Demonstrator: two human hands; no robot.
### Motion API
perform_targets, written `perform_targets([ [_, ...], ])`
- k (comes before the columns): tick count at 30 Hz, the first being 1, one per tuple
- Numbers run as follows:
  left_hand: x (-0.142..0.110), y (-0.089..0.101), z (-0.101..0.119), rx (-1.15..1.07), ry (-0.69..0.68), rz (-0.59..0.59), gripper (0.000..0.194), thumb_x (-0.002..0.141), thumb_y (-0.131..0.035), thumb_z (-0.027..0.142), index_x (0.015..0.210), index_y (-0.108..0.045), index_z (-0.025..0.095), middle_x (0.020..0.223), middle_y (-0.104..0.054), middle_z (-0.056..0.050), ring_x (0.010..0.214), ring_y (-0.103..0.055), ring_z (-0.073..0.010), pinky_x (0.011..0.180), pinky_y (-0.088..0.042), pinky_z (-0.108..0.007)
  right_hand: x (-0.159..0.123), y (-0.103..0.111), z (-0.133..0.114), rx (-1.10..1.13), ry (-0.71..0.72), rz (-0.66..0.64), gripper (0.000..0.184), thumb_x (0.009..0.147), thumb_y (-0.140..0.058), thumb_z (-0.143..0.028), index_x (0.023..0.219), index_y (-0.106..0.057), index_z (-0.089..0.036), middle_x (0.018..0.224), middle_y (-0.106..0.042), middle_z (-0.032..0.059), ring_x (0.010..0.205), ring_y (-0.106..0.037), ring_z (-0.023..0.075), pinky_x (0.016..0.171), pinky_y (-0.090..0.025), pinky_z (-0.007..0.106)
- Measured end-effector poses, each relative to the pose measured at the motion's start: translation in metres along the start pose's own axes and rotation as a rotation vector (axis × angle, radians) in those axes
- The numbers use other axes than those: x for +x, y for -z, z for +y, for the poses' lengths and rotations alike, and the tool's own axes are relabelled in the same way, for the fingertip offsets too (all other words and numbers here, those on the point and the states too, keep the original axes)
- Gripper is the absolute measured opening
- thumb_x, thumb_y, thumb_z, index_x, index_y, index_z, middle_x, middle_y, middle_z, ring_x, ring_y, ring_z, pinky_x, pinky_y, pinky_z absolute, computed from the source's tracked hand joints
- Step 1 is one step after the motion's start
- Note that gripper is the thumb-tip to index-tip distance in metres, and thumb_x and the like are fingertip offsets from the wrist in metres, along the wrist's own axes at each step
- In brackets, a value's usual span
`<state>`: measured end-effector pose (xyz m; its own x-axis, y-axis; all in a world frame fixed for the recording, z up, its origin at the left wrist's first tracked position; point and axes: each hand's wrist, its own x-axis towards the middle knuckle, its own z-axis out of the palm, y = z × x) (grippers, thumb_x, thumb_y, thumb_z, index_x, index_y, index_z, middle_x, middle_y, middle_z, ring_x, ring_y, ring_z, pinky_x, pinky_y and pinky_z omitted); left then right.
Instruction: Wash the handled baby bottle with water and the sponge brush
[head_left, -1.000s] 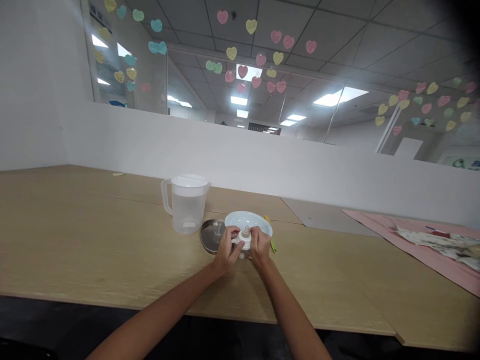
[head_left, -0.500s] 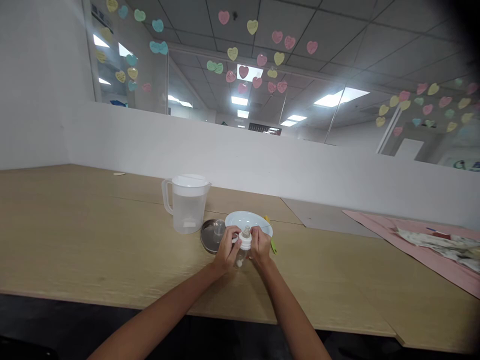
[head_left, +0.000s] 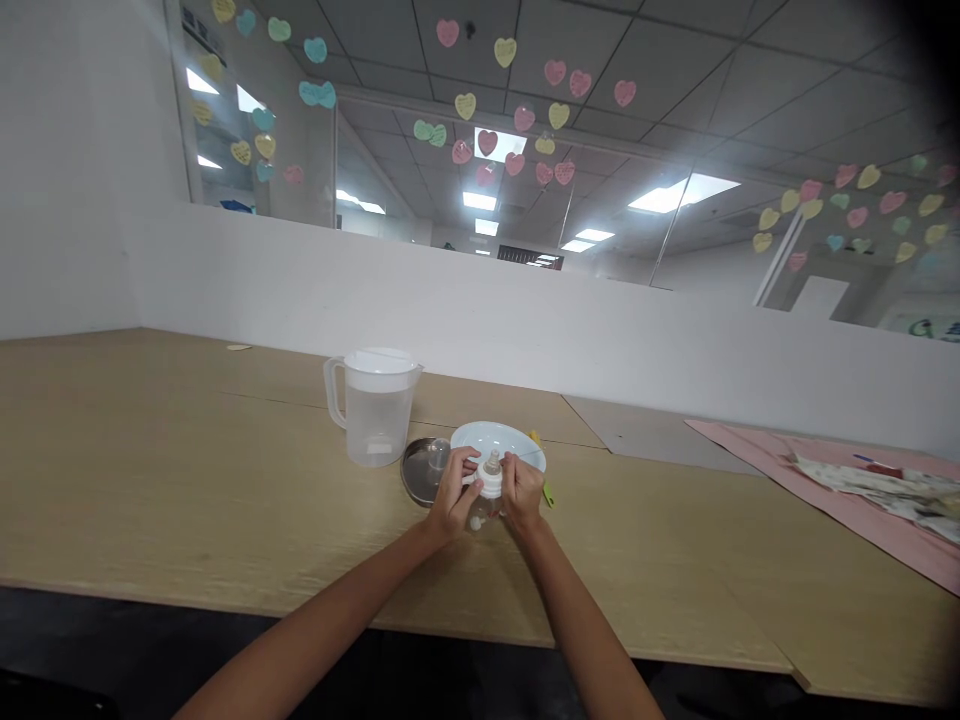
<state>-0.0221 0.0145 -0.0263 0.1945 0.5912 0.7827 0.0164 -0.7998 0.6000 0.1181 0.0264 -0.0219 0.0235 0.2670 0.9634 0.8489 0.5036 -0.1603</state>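
Between my two hands is a clear baby bottle (head_left: 489, 484) with a white collar, side handles and a nipple on top. My left hand (head_left: 452, 497) is closed on its left handle, the thumb against the collar. On the other side my right hand (head_left: 523, 490) grips with curled fingers that hide the right handle. Right behind the bottle stands a white bowl (head_left: 480, 436). A round metal tray (head_left: 417, 478) lies left of my left hand, with a clear plastic cap (head_left: 439, 455) on it.
A lidded clear pitcher (head_left: 379, 415) stands behind left of the tray. A green-handled utensil (head_left: 549, 494) lies by the bowl, partly hidden. Pink cloth (head_left: 739, 445) with patterned fabric (head_left: 855, 482) covers the table's right side. A white wall (head_left: 375, 290) rises behind.
The bottle and both hands have barely moved; the bottle's lower part is turned slightly, with red marks now showing on it. Everything else stays in place.
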Motion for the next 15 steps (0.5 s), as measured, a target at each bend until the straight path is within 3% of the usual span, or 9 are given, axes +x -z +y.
perform_targets([
  [8,0.009,0.015,-0.01,0.089,-0.034,-0.007,0.033,0.081,-0.043,0.03,0.112,-0.042,0.017,0.104,-0.052,-0.009,0.091,-0.052,-0.0192,0.083,-0.043,-0.036,-0.002,0.001,0.002,0.045,-0.005,-0.029,0.037,0.09,-0.033,-0.023,0.06,-0.055,-0.015,0.05,-0.052,0.0009,0.044,-0.046,0.009,0.048,-0.032,0.021],
  [12,0.022,0.034,-0.032,0.421,0.124,0.144,0.026,0.081,-0.041,0.022,0.105,-0.05,0.017,0.105,-0.055,-0.009,0.1,-0.05,-0.022,0.089,-0.038,-0.04,-0.001,0.002,0.001,0.066,-0.021,-0.038,0.037,0.089,-0.033,-0.024,0.06,-0.055,-0.015,0.049,-0.051,0.0001,0.044,-0.045,0.0089,0.048,-0.032,0.021],
  [15,0.027,0.046,-0.045,0.638,0.245,0.007,0.028,0.075,-0.047,0.016,0.101,-0.054,0.018,0.109,-0.055,-0.01,0.104,-0.048,-0.0227,0.092,-0.035,-0.04,-0.001,0.002,0.001,0.079,-0.029,-0.038,0.037,0.089,-0.033,-0.025,0.06,-0.054,-0.016,0.048,-0.049,-0.0005,0.044,-0.044,0.0086,0.048,-0.031,0.021],
])
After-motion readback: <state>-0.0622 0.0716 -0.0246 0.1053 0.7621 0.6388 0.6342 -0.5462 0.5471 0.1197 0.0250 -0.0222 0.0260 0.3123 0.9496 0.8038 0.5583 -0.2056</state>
